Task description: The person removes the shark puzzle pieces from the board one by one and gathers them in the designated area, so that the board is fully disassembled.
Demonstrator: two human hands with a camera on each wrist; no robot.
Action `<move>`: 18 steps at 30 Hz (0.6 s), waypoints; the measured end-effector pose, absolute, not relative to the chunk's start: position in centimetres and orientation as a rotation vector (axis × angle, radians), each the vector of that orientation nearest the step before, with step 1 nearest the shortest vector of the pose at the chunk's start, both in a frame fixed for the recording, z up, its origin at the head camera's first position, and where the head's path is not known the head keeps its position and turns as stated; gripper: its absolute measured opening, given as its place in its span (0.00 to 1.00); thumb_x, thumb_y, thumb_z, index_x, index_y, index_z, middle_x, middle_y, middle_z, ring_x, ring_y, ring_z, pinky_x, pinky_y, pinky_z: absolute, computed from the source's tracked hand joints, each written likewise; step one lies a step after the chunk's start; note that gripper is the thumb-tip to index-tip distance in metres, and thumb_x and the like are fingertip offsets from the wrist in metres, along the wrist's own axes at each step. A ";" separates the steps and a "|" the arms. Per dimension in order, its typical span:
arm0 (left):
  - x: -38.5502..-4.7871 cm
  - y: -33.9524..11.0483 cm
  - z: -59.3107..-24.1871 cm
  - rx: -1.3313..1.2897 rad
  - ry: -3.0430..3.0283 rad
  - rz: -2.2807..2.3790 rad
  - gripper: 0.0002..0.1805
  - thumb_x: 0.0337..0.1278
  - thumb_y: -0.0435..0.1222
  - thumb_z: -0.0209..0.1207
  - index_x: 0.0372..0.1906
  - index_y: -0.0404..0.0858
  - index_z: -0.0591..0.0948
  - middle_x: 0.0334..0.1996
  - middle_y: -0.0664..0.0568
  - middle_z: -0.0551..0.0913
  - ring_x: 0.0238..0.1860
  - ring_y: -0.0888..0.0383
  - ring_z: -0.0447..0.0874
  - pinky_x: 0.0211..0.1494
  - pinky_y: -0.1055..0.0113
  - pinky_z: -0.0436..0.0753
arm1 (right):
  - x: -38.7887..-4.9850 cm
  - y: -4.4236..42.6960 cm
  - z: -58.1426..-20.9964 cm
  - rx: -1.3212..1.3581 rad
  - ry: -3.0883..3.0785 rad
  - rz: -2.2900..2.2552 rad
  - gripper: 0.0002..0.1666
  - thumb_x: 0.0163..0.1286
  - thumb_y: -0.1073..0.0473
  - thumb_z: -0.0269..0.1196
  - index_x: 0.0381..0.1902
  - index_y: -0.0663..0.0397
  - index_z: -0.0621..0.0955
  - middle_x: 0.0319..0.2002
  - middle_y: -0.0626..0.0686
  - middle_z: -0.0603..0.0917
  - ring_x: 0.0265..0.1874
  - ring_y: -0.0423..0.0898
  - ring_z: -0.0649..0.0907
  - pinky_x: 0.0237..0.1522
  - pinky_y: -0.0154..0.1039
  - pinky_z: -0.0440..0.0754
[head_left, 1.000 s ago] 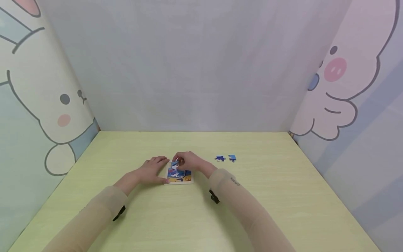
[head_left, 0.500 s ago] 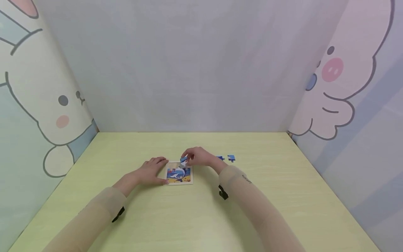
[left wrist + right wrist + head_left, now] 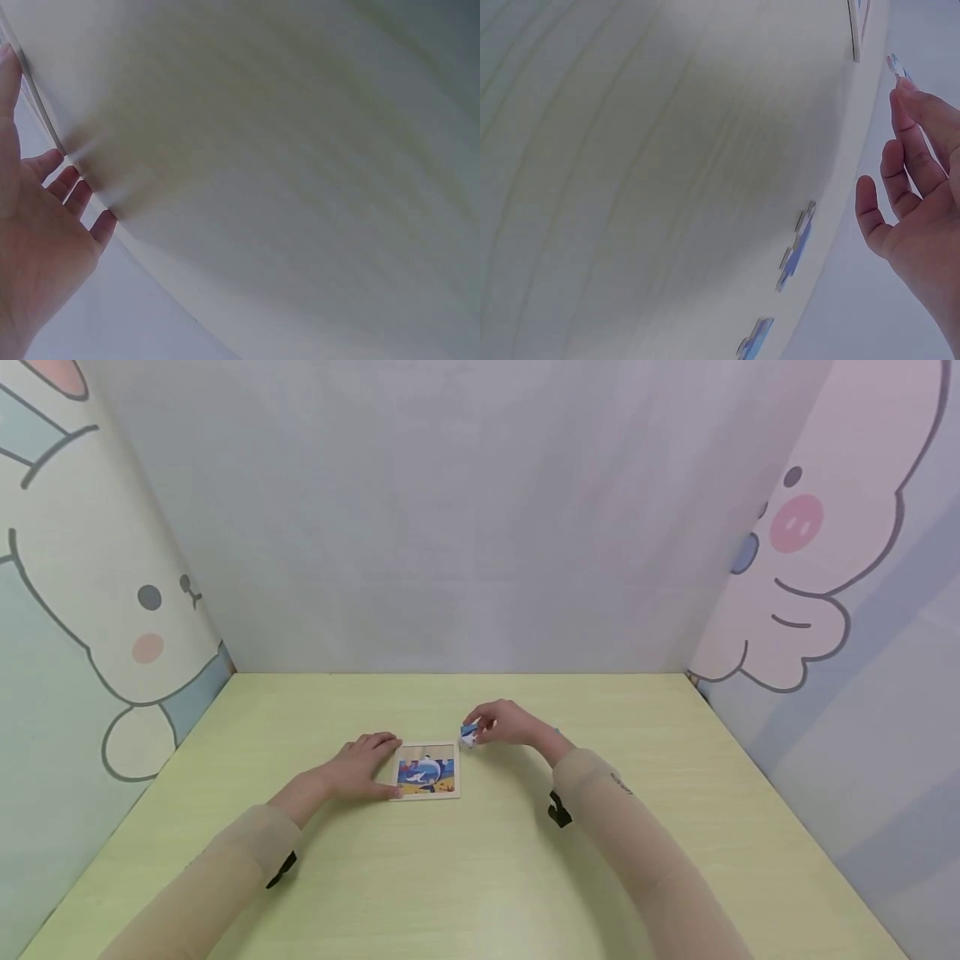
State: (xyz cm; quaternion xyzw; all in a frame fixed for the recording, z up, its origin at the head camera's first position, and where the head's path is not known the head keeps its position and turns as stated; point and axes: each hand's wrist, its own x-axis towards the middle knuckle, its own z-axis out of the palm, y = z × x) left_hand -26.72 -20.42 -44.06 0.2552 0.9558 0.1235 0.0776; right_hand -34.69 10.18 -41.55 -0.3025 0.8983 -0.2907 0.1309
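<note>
A square jigsaw puzzle (image 3: 425,775) in a pale wooden frame lies on the table. Its lower part shows a dolphin over sand, and bare wood shows along its top. My left hand (image 3: 358,771) rests at the frame's left side, thumb and fingers spread along that edge. To the right of the frame, my right hand (image 3: 507,725) pinches a blue and white puzzle piece (image 3: 469,735) between thumb and fingertips. The right wrist view shows this puzzle piece (image 3: 898,67) held above the table.
Two loose blue puzzle pieces lie on the table in the right wrist view, one piece (image 3: 796,251) above the other piece (image 3: 756,341). The right arm mostly hides them in the head view. A grey wall (image 3: 465,527) stands behind the table.
My right hand has lifted the puzzle piece from the upper part of the puzzle and carried it right, beyond the frame. The left hand has stayed in place.
</note>
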 end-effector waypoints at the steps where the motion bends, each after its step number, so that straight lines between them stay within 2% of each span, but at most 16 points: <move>1: -26.7 -20.4 -44.0 0.764 2.863 0.371 0.52 0.47 0.63 0.61 0.72 0.37 0.58 0.71 0.41 0.57 0.70 0.39 0.52 0.67 0.37 0.55 | -34.8 10.5 -41.6 -0.864 2.612 -0.851 0.17 0.60 0.61 0.67 0.48 0.49 0.82 0.34 0.45 0.84 0.36 0.41 0.78 0.40 0.34 0.77; 12: -26.3 -20.1 -43.2 0.754 2.852 0.395 0.52 0.48 0.62 0.61 0.72 0.37 0.58 0.71 0.40 0.56 0.71 0.37 0.51 0.67 0.36 0.53 | -35.3 13.3 -42.8 -0.663 2.657 -0.883 0.16 0.59 0.62 0.68 0.47 0.51 0.82 0.34 0.48 0.82 0.32 0.42 0.76 0.37 0.33 0.75; 18: -26.3 -20.2 -43.3 0.769 2.852 0.395 0.52 0.48 0.61 0.61 0.71 0.35 0.59 0.70 0.39 0.57 0.70 0.37 0.52 0.66 0.35 0.54 | -35.6 13.8 -43.5 -0.601 2.670 -0.907 0.17 0.59 0.61 0.68 0.47 0.51 0.82 0.40 0.48 0.83 0.37 0.42 0.77 0.41 0.34 0.76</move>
